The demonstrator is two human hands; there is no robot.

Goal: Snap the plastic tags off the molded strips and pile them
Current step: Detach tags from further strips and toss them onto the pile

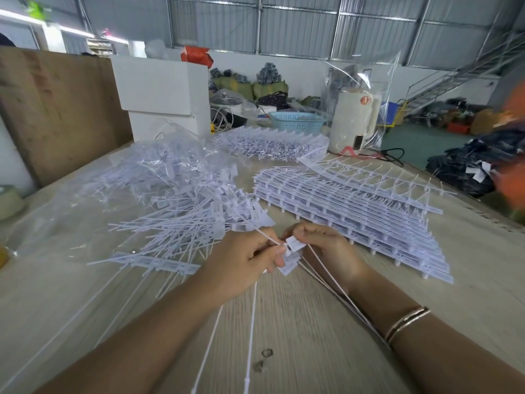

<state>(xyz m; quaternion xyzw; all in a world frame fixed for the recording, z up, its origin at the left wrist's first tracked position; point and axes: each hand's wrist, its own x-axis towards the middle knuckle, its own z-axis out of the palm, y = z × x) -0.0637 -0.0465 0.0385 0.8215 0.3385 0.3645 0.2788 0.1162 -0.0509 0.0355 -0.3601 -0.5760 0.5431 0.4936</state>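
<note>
Both hands meet over worktop [284,322]. Left hand [244,263] and right hand [326,251] pinch one tag [295,245] between them. Loose tags pile [193,217] just left of left hand; strips [355,206] just beyond right hand.

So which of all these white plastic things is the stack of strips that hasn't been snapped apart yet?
Start at the wooden table and look just beyond the right hand. The stack of strips lies there, flat layers of tags in neat rows. Unlike the loose pile of tags beyond the left hand, its pieces are joined in a grid.
</note>
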